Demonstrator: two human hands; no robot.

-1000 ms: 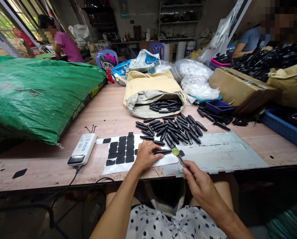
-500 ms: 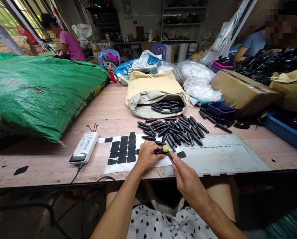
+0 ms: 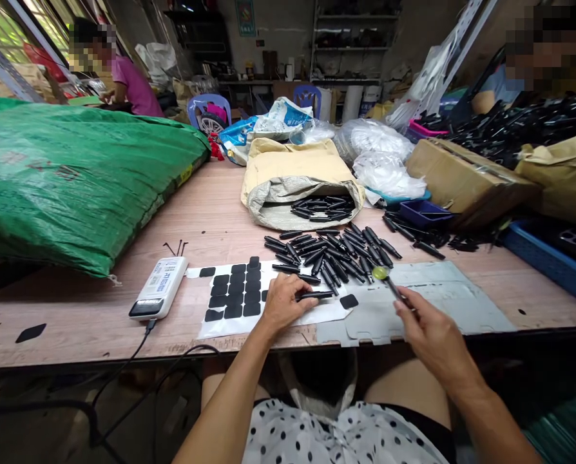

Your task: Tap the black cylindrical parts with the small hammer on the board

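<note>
My left hand (image 3: 282, 301) rests on the white backing sheet (image 3: 220, 322) and pinches a black plastic stick (image 3: 317, 295) that lies flat on it. Black foam pads (image 3: 237, 290) sit in rows on that sheet, and a single pad (image 3: 348, 301) lies just right of the stick. My right hand (image 3: 430, 332) is closed on a thin tool with a round yellow-green tip (image 3: 379, 273), held over the grey sheet (image 3: 428, 296), apart from the stick. A loose pile of black sticks (image 3: 336, 252) lies just beyond both hands.
An open tan sack (image 3: 297, 177) spills more sticks. A white power bank (image 3: 159, 288) with a cable lies left, beside a big green sack (image 3: 70, 174). A cardboard box (image 3: 466, 174), a blue tray (image 3: 553, 248) and clear bags (image 3: 379, 154) stand right. Other people work at the back.
My right hand has pulled the yellow-tipped tool away from the stick, to the right over the grey sheet. The left hand stays on the stick.
</note>
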